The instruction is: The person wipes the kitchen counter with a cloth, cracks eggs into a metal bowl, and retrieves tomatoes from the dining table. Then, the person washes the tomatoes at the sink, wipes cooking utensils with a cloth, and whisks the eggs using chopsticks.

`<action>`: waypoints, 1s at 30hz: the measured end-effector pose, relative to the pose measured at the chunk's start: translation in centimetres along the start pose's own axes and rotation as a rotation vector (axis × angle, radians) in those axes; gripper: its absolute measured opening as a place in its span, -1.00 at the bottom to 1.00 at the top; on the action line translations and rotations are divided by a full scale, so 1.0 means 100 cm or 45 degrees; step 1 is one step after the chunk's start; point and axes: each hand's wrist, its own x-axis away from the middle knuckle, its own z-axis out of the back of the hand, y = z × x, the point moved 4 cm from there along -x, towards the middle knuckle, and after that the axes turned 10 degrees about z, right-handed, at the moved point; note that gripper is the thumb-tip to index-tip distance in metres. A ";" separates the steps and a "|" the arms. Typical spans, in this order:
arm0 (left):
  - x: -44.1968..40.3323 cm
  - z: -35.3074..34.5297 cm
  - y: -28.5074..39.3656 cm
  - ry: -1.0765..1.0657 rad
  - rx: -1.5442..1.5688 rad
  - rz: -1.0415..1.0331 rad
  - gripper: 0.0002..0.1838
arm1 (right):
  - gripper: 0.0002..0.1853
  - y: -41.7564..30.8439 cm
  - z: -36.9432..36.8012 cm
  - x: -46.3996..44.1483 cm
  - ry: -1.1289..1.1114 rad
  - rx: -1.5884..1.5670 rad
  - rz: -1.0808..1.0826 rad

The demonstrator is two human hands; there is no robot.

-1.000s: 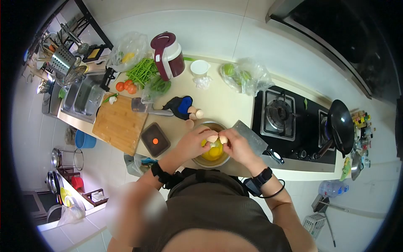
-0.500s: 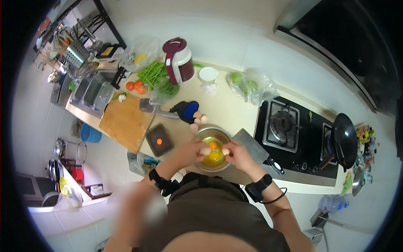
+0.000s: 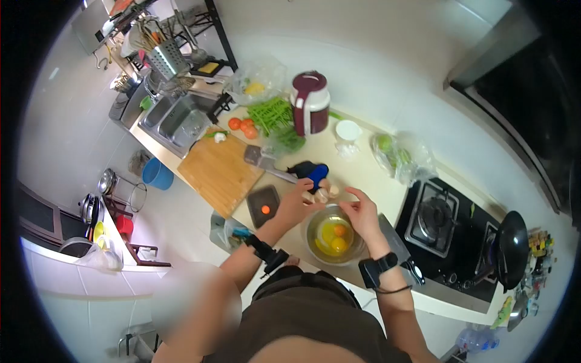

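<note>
A steel bowl [image 3: 311, 242] with raw eggs, the egg yolks [image 3: 338, 245] whole in clear white, stands at the counter's front edge. Cracked eggshells [image 3: 321, 195] lie in a small pile just behind it. My left hand [image 3: 295, 207] is by the shells at the left, fingers apart; one shell sits close to its fingertips. Over the bowl's right rim hovers my right hand [image 3: 362, 216], its thumb and index finger apart with nothing seen between them. A cleaver [image 3: 392, 235] lies flat to the right of the bowl, partly behind my right wrist.
Left of the bowl are a dark rectangular box [image 3: 262, 202] with an orange dot, and a wooden cutting board [image 3: 219, 172]. Behind stand a maroon-and-white jug [image 3: 310, 106], green vegetables [image 3: 270, 115] and tomatoes [image 3: 244, 126]. The gas stove [image 3: 437, 222] with a wok [image 3: 512, 249] is at right.
Both hands have moved up from over the bowl's middle, the left to the shell pile. Shell pieces are no longer seen in the fingers. The camera view has shifted and turned.
</note>
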 end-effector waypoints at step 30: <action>0.196 -0.040 0.003 -1.361 -0.177 -0.612 -0.78 | -0.50 -0.108 -0.093 0.504 1.175 0.609 -1.009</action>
